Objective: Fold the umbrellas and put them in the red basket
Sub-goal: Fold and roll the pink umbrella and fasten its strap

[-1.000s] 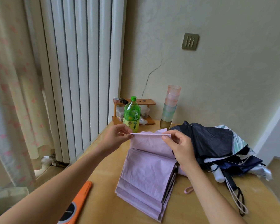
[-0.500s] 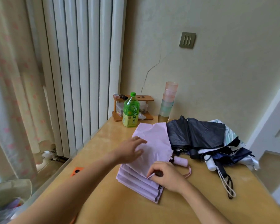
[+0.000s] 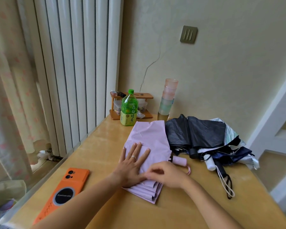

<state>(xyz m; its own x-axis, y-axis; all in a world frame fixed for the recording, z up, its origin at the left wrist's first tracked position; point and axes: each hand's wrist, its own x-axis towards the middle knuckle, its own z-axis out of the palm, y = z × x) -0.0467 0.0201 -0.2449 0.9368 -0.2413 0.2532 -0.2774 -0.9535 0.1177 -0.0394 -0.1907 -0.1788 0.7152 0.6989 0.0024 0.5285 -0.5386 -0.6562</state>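
Lilac umbrella [image 3: 149, 139] — black umbrella [image 3: 196, 131], orange phone [image 3: 64, 194], green bottle [image 3: 129, 108].

I see a cream, cracked wall [image 3: 221, 71]. A white radiator [image 3: 76, 63] and floral curtain [image 3: 7, 96] stand left of the wooden table [image 3: 106, 138].

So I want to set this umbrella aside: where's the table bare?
Bare: the strip between phone and lilac umbrella, and the near right corner past the straps. Crowded: the back, with bottle, cups, rack and dark umbrellas.

Right hand [image 3: 168, 176] fingertips motion-blurred, grip unclear; dark umbrella pile [image 3: 205, 134] perhaps three, tangled.
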